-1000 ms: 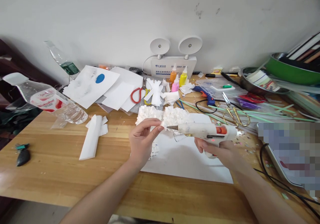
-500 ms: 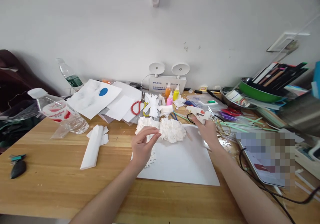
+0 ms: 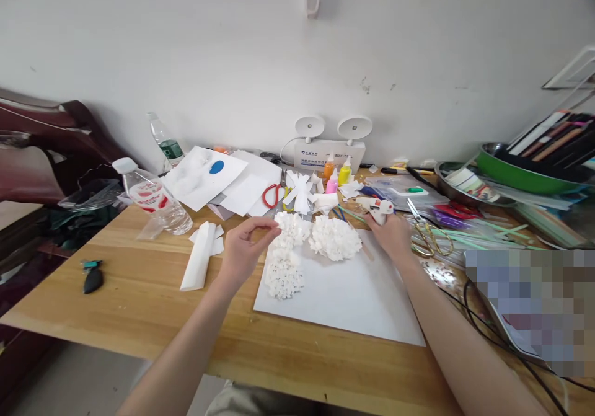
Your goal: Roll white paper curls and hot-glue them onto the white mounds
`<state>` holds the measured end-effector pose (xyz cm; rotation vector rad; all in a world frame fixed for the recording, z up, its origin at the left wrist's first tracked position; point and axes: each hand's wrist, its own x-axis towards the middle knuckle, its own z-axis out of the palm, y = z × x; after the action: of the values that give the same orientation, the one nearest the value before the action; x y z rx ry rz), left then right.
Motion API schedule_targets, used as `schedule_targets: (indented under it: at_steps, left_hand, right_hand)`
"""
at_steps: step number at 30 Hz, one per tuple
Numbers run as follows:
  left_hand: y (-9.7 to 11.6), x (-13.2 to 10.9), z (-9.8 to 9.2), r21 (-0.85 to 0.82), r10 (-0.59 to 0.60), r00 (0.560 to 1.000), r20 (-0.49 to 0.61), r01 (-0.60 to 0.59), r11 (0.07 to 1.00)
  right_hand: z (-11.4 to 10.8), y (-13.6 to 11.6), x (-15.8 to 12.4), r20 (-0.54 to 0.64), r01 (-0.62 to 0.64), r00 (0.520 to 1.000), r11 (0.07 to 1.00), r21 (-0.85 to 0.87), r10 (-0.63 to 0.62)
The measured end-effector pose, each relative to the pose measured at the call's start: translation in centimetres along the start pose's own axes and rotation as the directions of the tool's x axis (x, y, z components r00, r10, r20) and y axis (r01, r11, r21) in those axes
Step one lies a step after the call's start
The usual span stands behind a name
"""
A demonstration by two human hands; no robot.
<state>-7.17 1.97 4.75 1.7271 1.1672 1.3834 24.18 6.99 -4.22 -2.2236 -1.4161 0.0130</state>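
My left hand (image 3: 244, 248) is pinched shut over the wooden table, its fingertips holding a small white paper piece against a fluffy white paper flower (image 3: 290, 229). A second flower (image 3: 334, 237) and a third flower (image 3: 283, 276) lie on a white paper sheet (image 3: 344, 298). My right hand (image 3: 394, 235) reaches past the sheet's far right corner, fingers wrapped round the handle of a white glue gun (image 3: 377, 207) that rests low on the table.
Around the sheet are a folded white paper strip (image 3: 199, 258), a lying water bottle (image 3: 155, 199), red scissors (image 3: 272, 196), gold scissors (image 3: 430, 237), small paint bottles (image 3: 337, 177), green straws, a green bowl (image 3: 525, 168) and a black cable (image 3: 483, 317).
My right hand has carried the glue gun from in front of me to the table behind the sheet. My left hand has kept its pinch by the flowers. The camera has tilted up and turned.
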Motion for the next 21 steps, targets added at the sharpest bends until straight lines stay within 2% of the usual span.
schedule_targets:
  at_steps: [2, 4, 7, 9, 12, 15, 17, 19, 21]
  left_hand:
    - [0.1, -0.7, -1.1, 0.187, 0.01, 0.991, 0.132, -0.035, 0.982]
    - [0.2, -1.3, -1.7, 0.302, 0.046, 0.967, 0.252, -0.124, 0.945]
    - [0.0, -1.4, -2.3, 0.355, 0.125, 0.887, 0.444, -0.302, 0.885]
    - [-0.2, -0.9, -2.5, 0.358, 0.168, 0.8, 0.576, -0.431, 0.828]
    - [-0.6, 0.5, -2.6, 0.327, 0.183, 0.633, 0.752, -0.599, 0.73]
    - [-1.1, 2.0, -2.2, 0.231, 0.191, 0.454, 0.87, -0.719, 0.655]
    - [-1.3, 2.7, -1.8, 0.181, 0.2, 0.384, 0.901, -0.754, 0.631]
    - [-1.4, 3.1, -1.2, 0.135, 0.231, 0.361, 0.904, -0.752, 0.645]
    - [-1.5, 3.4, -0.7, 0.082, 0.273, 0.367, 0.889, -0.714, 0.695]
  right_hand:
    - [-0.4, 0.1, -0.4, -0.015, 0.004, 1.0, 1.0, 0.013, -0.004]
    - [-1.0, 0.3, -0.8, -0.057, 0.015, 0.998, 0.998, 0.062, -0.011]
    - [-2.0, 0.7, -1.6, -0.157, 0.055, 0.987, 0.983, 0.174, -0.028]
    - [-2.6, 1.0, -2.0, -0.222, 0.083, 0.975, 0.972, 0.221, -0.032]
    - [-3.1, 1.3, -2.4, -0.294, 0.112, 0.955, 0.957, 0.268, -0.03]
    - [-3.3, 1.6, -2.5, -0.329, 0.129, 0.944, 0.94, 0.315, -0.019]
    - [-3.4, 1.8, -2.3, -0.334, 0.134, 0.943, 0.928, 0.348, -0.011]
    - [-3.4, 2.0, -2.2, -0.329, 0.126, 0.944, 0.918, 0.377, 0.005]
    - [-3.4, 2.2, -2.0, -0.322, 0.108, 0.946, 0.912, 0.395, 0.028]
